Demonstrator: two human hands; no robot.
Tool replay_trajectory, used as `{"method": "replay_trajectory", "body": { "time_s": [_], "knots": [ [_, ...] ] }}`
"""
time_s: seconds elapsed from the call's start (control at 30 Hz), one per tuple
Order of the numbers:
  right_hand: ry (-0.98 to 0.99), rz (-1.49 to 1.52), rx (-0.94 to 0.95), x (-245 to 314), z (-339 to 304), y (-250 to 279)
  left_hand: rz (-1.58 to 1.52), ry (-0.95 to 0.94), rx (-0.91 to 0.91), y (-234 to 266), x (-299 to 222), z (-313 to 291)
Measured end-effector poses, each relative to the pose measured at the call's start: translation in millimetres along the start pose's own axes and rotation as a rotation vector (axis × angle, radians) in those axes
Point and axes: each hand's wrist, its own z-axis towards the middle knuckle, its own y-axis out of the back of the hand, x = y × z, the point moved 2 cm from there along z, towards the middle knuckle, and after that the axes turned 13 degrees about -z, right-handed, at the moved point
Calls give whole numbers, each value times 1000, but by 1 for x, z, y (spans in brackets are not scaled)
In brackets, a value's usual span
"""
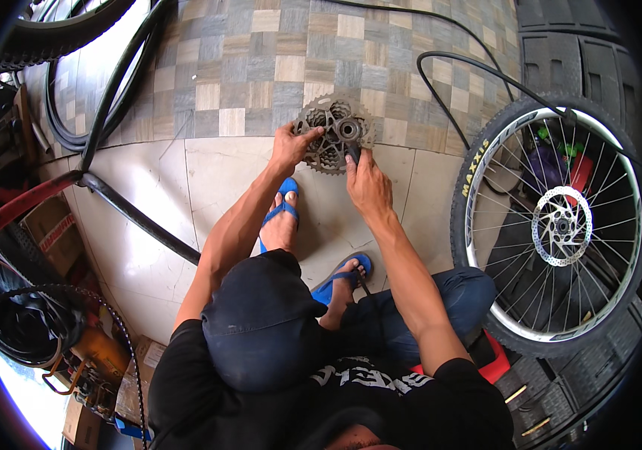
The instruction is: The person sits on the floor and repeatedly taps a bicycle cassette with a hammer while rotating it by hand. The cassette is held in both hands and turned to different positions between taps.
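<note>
A bicycle cassette [327, 159] with toothed metal sprockets is held up in front of me, above the floor. My left hand [291, 147] grips its left side, thumb and fingers closed on the sprockets. My right hand [369, 182] is closed round the short dark handle of a tool [354, 152]. The handle reaches up to a round metal ring [348, 130] over the cassette's right part. Whether this ring belongs to the tool or to the cassette, I cannot tell. Both forearms reach forward over my feet in blue flip-flops [282, 202].
On the right a bicycle wheel [465, 232] with a brake disc [543, 218] lies against dark ribbed panels. A black hose [441, 54] curves over the checkered tiles [261, 69]. At left stand a bike frame [137, 215], a tyre [66, 37] and cardboard boxes [55, 236].
</note>
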Motion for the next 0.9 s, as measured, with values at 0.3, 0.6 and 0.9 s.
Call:
{"method": "replay_trajectory", "body": {
  "time_s": [0.3,0.6,0.9],
  "knots": [
    [8,-27,5,-3,4,-4,-12,-6,-2,0,0,0],
    [57,105,-203,22,-6,66,-20,-18,7,-1,0,-2],
    [-7,-9,44,3,14,20,-31,-19,-15,3,6,3]
  ]
}}
